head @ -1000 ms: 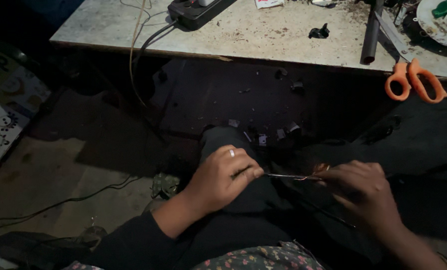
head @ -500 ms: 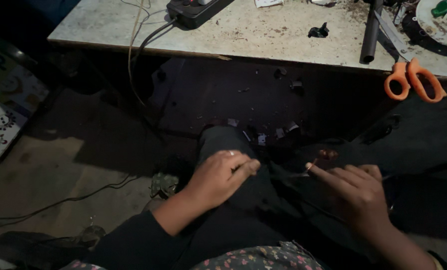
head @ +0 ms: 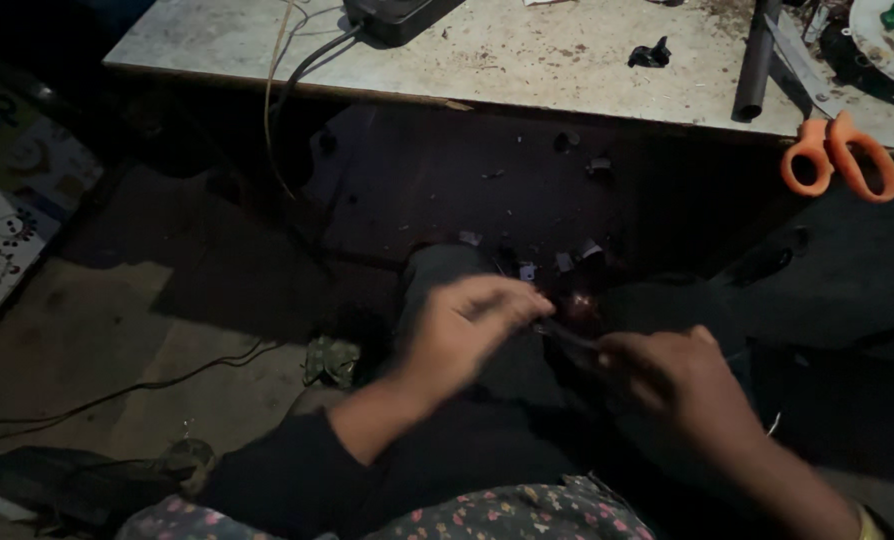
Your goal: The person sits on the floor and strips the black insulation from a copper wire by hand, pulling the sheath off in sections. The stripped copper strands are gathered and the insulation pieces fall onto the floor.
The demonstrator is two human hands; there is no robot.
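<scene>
Cartoon-printed white packaging (head: 2, 215) was seen on the floor at far left. A thin wire (head: 567, 335) (blurred) was pinched between the closed fingertips of the left hand (head: 472, 330) and right hand (head: 682, 375) over the lap. Half a second before, the hands were held further apart.

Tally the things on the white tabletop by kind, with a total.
Scissors, orange-handled: 1
Dark tube: 1
Black box with cables, at the top edge: 1
Small black scrap: 1
White dish, partly cut off at the corner: 1
Total: 5
Small specks and debris on the tabletop are not counted.
</scene>
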